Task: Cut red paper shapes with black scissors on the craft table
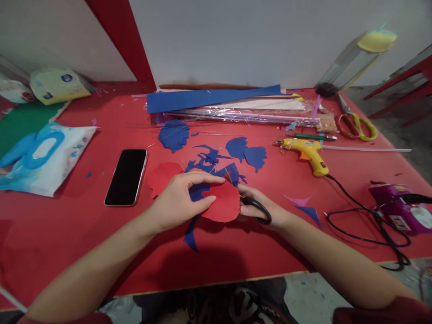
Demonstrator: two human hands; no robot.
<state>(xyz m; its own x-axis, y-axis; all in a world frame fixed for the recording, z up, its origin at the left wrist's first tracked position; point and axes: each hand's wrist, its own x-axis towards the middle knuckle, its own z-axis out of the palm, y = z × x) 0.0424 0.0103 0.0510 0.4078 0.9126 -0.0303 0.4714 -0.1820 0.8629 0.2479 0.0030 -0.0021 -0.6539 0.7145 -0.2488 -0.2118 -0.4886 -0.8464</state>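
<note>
My left hand (180, 200) pinches a rounded piece of red paper (224, 202) just above the red table (67, 234). My right hand (261, 209) grips black-handled scissors (256, 208), their blades reaching into the paper's upper right edge. A second red paper round (162, 176) lies just left of my left hand. Blue paper offcuts (211, 158) and blue cut shapes (248, 153) are scattered behind both hands, and a blue strip (191, 235) lies under my left wrist.
A black phone (126, 176) lies left of my hands. A yellow glue gun (307, 153) with a black cord, yellow-handled scissors (357, 123), a purple device (401, 211), long blue sheets (212, 96), wrapped sticks and wet-wipe packs (40, 155) ring the table. The front edge is near my forearms.
</note>
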